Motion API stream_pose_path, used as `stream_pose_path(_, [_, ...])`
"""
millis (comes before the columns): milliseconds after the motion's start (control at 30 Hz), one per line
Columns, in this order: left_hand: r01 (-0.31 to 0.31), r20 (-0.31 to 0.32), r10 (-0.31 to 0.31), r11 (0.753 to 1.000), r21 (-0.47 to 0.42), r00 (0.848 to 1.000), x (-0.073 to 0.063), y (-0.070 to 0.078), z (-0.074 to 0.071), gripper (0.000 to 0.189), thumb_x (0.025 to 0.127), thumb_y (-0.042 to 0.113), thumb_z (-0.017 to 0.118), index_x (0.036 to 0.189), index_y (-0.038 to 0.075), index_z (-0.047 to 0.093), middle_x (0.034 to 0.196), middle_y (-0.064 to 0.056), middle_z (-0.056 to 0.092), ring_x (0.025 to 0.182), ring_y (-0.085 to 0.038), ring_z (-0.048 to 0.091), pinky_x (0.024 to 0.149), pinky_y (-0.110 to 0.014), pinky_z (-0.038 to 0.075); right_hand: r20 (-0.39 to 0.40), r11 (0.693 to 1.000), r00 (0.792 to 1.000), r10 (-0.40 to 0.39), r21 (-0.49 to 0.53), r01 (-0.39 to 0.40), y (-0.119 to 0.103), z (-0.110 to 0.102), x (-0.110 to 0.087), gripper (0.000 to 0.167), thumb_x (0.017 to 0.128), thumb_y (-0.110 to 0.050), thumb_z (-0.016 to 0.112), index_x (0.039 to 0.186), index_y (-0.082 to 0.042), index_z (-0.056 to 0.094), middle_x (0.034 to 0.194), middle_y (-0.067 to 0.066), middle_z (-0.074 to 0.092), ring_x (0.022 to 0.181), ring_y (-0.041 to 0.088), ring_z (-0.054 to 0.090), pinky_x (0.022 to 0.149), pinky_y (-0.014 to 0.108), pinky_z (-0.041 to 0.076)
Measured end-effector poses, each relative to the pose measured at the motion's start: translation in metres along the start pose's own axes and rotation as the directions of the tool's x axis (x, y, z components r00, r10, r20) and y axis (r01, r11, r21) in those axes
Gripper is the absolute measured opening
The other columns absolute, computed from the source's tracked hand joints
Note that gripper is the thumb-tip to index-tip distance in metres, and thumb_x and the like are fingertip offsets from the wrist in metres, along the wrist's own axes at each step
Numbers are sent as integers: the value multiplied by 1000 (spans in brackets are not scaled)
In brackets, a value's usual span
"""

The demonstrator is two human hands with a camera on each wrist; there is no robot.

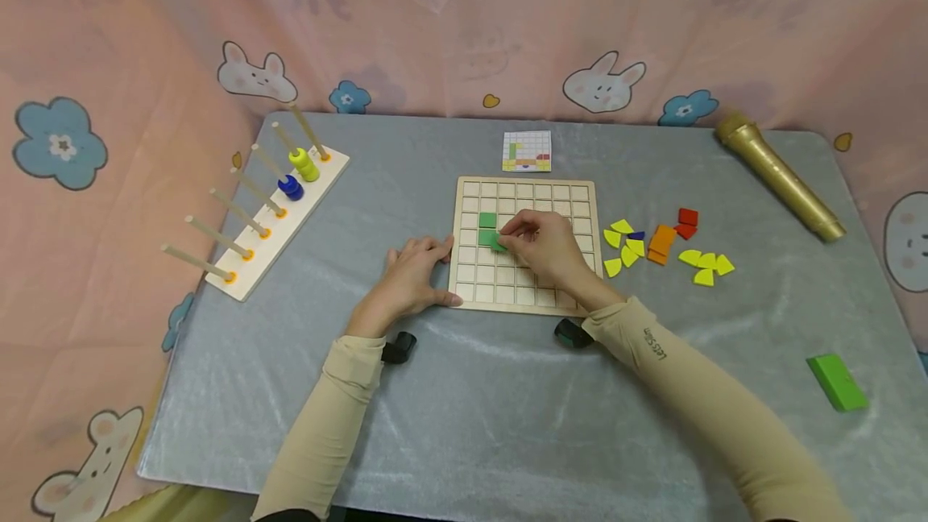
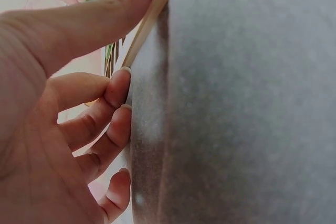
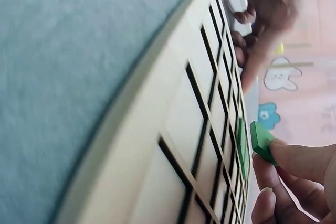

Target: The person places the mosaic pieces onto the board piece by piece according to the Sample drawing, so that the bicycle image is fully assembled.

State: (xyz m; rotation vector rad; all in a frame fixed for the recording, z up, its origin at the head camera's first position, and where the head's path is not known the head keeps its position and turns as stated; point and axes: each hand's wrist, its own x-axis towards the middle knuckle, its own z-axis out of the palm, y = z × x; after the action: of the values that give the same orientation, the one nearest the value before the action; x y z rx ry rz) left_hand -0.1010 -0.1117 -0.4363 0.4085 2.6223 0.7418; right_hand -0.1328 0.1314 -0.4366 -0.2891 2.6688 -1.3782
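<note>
A wooden grid board [image 1: 525, 302] lies flat on the table, two green square tiles [image 1: 487, 221] in its cells. Just above the board, my right hand [image 1: 544, 248] pinches another green square tile [image 3: 262, 141] between thumb and fingers; the tile is tilted and partly hidden in the head view. My left hand [image 1: 413, 276] rests along the board's left edge, its thumb [image 2: 105, 22] touching near the lower corner and its fingers spread loosely farther up. Behind the board lies a small pattern card [image 1: 527, 151] with a coloured grid picture.
Right of the board lie yellow quarter-round pieces [image 1: 612, 267], orange pieces [image 1: 661, 244] and red pieces [image 1: 688, 217]. A pegged rack [image 1: 275, 224] with blue and yellow rings stands left. A gold microphone [image 1: 783, 180] and a green block [image 1: 837, 382] lie at the right.
</note>
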Motion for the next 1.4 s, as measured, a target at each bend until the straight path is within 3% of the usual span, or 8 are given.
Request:
stream_pose_path(367, [1, 0, -1, 1000, -2, 1000, 0, 1, -1, 103, 82, 34, 93, 166, 10, 37, 137, -5, 60, 134, -30, 45, 100, -47, 26, 33, 999, 999, -32, 14, 32, -1, 17, 0, 5, 95, -7, 79, 97, -3, 79, 85, 12, 73, 69, 18, 59, 63, 26, 46])
stream_pose_path(867, [-4, -1, 4, 1000, 7, 1000, 0, 1, -1, 103, 82, 34, 93, 165, 9, 38, 137, -7, 60, 133, -32, 46, 99, -48, 27, 20, 993, 996, -86, -83, 88, 3, 23, 1, 7, 93, -11, 82, 90, -5, 81, 96, 12, 72, 88, 27, 57, 83, 37, 40])
stream_pose_path(1200, [-1, 0, 1, 1000, 15, 1000, 0, 2, -1, 102, 82, 34, 92, 165, 9, 39, 141, -9, 59, 133, -32, 46, 99, -48, 28, 20, 993, 997, -75, -87, 76, 4, 22, -2, 7, 94, -14, 82, 90, -8, 81, 96, 10, 73, 90, 27, 59, 91, 45, 39])
stream_pose_path(1400, [-5, -2, 5, 1000, 9, 1000, -1, 3, -2, 102, 82, 33, 93, 165, 8, 38, 137, -7, 60, 132, -32, 46, 100, -48, 27, -6, 998, 1000, -20, -52, 20, 9, 11, -2, 5, 97, -12, 78, 96, -6, 79, 101, 12, 73, 90, 26, 60, 85, 38, 45])
